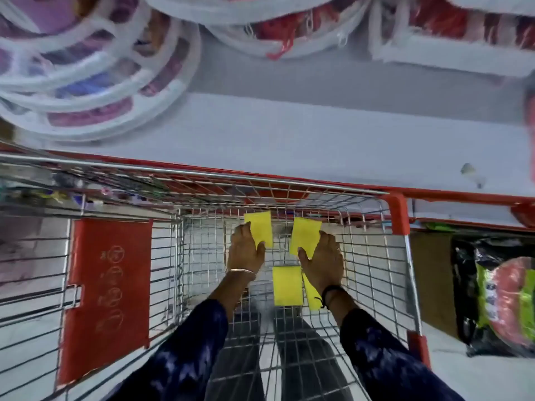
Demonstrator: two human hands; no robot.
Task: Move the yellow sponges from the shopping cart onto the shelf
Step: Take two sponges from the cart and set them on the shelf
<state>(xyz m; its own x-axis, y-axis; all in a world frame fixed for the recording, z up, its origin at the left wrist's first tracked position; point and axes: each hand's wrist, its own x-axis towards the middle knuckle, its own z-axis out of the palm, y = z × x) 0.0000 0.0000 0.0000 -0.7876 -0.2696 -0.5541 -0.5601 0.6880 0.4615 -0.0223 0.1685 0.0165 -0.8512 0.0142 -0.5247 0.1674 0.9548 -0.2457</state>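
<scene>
while the wire shopping cart (376, 256) stands against the pale shelf (289, 131), stacked white-rimmed hoops (86, 82) crowd the shelf's left. left hand (244, 250) grips one flat yellow sponge (259, 228), right hand (322, 260) grips another sponge (304, 234); two more sponges (286, 286) lie on the cart floor.

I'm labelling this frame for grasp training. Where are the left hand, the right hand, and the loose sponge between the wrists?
left hand (245, 250): head view, back of the hand.
right hand (322, 260): head view, back of the hand.
loose sponge (286, 285): head view, middle of its yellow face.
</scene>
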